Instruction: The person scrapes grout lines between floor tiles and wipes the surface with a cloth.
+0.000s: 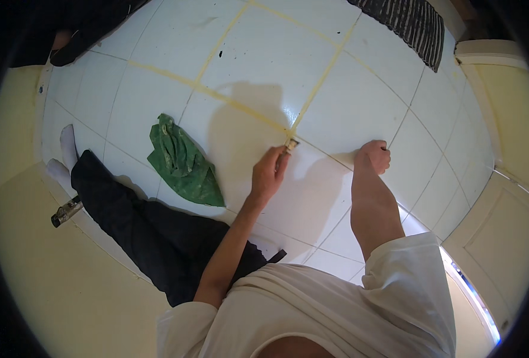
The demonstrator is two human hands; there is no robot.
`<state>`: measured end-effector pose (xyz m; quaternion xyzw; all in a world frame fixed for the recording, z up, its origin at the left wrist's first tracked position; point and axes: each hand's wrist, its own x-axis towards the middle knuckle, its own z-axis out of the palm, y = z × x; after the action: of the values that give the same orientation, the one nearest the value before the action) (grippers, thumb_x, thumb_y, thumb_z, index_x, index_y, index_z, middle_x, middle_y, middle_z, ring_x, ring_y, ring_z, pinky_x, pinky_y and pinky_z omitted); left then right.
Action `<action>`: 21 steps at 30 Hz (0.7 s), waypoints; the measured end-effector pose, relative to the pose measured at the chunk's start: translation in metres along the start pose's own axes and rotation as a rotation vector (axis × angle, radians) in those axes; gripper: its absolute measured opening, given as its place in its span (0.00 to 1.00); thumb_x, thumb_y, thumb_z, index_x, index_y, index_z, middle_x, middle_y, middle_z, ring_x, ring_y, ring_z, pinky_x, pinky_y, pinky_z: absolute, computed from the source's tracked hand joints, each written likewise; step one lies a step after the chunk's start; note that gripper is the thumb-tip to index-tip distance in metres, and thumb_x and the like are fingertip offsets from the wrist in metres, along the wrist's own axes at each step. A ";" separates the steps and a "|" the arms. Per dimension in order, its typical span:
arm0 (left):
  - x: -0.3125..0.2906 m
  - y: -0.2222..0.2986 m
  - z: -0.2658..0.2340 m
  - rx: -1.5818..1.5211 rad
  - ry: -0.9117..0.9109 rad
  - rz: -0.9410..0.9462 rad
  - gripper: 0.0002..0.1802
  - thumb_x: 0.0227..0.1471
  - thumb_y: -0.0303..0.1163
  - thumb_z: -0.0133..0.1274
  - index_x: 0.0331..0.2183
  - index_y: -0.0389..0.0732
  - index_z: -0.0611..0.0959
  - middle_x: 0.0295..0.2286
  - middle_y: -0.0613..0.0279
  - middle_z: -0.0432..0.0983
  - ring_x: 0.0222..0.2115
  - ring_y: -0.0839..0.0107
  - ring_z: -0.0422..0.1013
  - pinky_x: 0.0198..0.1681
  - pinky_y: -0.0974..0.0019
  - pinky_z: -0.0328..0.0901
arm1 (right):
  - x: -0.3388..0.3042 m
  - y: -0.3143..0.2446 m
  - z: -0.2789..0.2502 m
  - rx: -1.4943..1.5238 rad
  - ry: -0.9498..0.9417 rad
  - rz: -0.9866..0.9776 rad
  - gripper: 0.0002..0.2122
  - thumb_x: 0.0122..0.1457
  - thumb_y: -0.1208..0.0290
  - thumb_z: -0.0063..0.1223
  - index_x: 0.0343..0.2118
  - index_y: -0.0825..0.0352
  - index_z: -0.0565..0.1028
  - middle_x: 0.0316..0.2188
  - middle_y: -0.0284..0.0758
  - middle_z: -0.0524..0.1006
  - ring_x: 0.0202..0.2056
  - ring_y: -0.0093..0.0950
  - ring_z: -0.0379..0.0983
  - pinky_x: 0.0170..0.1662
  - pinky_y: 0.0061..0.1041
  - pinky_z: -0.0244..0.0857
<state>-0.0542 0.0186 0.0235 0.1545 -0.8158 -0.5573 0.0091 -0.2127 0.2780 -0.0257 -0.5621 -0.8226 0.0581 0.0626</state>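
Note:
My left hand (268, 174) is closed around a small tan tool (292, 144), short and flat-ended, perhaps a brush; the fingers hide most of it. Its tip meets the white tiled floor (246, 53) at a corner where yellow lines (234, 102) along the tile joints come together. I cannot tell whether the yellow is paint or another filler. Leaning on the tiles farther right, my right hand (373, 157) is curled into a fist with nothing visible in it. A crumpled, stained green cloth (182, 160) lies left of my left hand.
My legs in dark trousers (139, 224) stretch out to the left beside a yellowish wall (55, 256). A black and white striped mat (404, 27) is at the far right, and a pale door (491, 238) at the right. Dark fabric (97, 27) occupies the far left corner.

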 end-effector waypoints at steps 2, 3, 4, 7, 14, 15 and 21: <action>0.013 -0.001 -0.009 0.028 0.053 -0.005 0.13 0.64 0.29 0.54 0.49 0.38 0.78 0.33 0.52 0.76 0.29 0.56 0.76 0.32 0.57 0.70 | 0.001 -0.001 0.002 -0.014 -0.002 -0.008 0.23 0.63 0.57 0.35 0.38 0.68 0.83 0.39 0.42 0.83 0.45 0.42 0.76 0.52 0.44 0.66; 0.019 -0.004 -0.012 0.068 0.062 0.010 0.14 0.63 0.28 0.53 0.51 0.38 0.78 0.35 0.52 0.75 0.31 0.56 0.76 0.33 0.57 0.71 | 0.000 -0.001 0.002 -0.013 -0.005 -0.009 0.23 0.63 0.57 0.35 0.38 0.68 0.83 0.39 0.42 0.83 0.45 0.42 0.76 0.52 0.44 0.66; 0.024 -0.007 -0.015 0.108 0.070 0.027 0.16 0.63 0.26 0.52 0.52 0.38 0.77 0.37 0.52 0.75 0.32 0.56 0.76 0.34 0.57 0.71 | -0.001 -0.002 0.000 -0.011 -0.008 -0.009 0.23 0.63 0.57 0.35 0.37 0.68 0.83 0.39 0.42 0.83 0.45 0.41 0.76 0.52 0.44 0.66; 0.032 -0.011 -0.019 0.186 0.042 0.049 0.18 0.63 0.24 0.51 0.54 0.36 0.75 0.41 0.51 0.73 0.35 0.58 0.75 0.37 0.59 0.71 | -0.003 -0.005 -0.008 -0.008 -0.092 0.005 0.25 0.64 0.56 0.32 0.41 0.67 0.83 0.43 0.43 0.82 0.50 0.42 0.73 0.55 0.44 0.65; 0.017 -0.011 -0.006 0.187 -0.079 0.168 0.20 0.64 0.23 0.51 0.57 0.39 0.75 0.41 0.52 0.72 0.39 0.53 0.75 0.42 0.55 0.72 | 0.005 0.001 0.005 -0.016 0.032 -0.030 0.23 0.62 0.58 0.36 0.36 0.68 0.84 0.38 0.43 0.83 0.44 0.42 0.76 0.52 0.44 0.66; 0.013 -0.012 -0.002 0.191 -0.073 0.170 0.19 0.64 0.24 0.51 0.56 0.39 0.76 0.41 0.51 0.73 0.38 0.52 0.75 0.41 0.55 0.72 | 0.006 0.000 0.004 -0.017 0.026 -0.022 0.23 0.62 0.58 0.36 0.36 0.68 0.84 0.37 0.43 0.83 0.44 0.42 0.76 0.52 0.44 0.66; -0.031 -0.020 0.031 0.160 -0.056 0.186 0.08 0.64 0.32 0.54 0.42 0.39 0.78 0.32 0.53 0.76 0.32 0.51 0.76 0.33 0.53 0.72 | 0.001 -0.002 -0.001 -0.050 -0.003 -0.010 0.24 0.63 0.58 0.34 0.38 0.68 0.83 0.39 0.43 0.83 0.45 0.43 0.76 0.52 0.44 0.66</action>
<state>-0.0259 0.0482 -0.0020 0.0630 -0.8683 -0.4913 0.0256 -0.2148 0.2781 -0.0244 -0.5594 -0.8267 0.0378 0.0477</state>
